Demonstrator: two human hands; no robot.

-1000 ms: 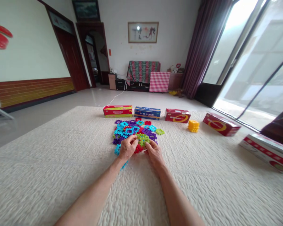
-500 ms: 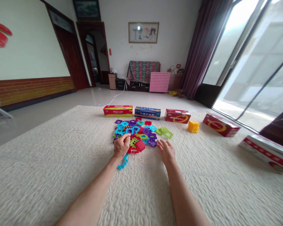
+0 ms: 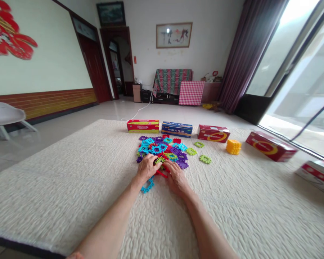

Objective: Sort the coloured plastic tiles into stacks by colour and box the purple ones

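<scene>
A heap of notched plastic interlocking tiles in blue, purple, red and green lies on the quilted cover. My left hand [image 3: 147,167] is at its near edge, thumb and forefinger closed at a green tile [image 3: 160,160]. Close by on the right, my right hand [image 3: 176,175] reaches over red tiles with its fingers stretched out; the fingers partly hide what they touch. A red tile [image 3: 162,174] shows between the hands. Below my left hand lies a light blue tile [image 3: 148,185]. Purple tiles [image 3: 182,164] sit just beyond my right fingers.
Loose green tiles [image 3: 205,159] lie right of the heap, near a yellow cube of joined tiles [image 3: 233,147]. Behind stand a red-and-yellow box [image 3: 143,126], a blue box [image 3: 176,129] and a red box [image 3: 214,133]. Another red box [image 3: 270,145] and a white-and-red box [image 3: 317,176] stand farther right.
My right hand has moved left to the near side of the heap, beside my left hand. The green tiles at the right now lie spread apart. The view has turned slightly left.
</scene>
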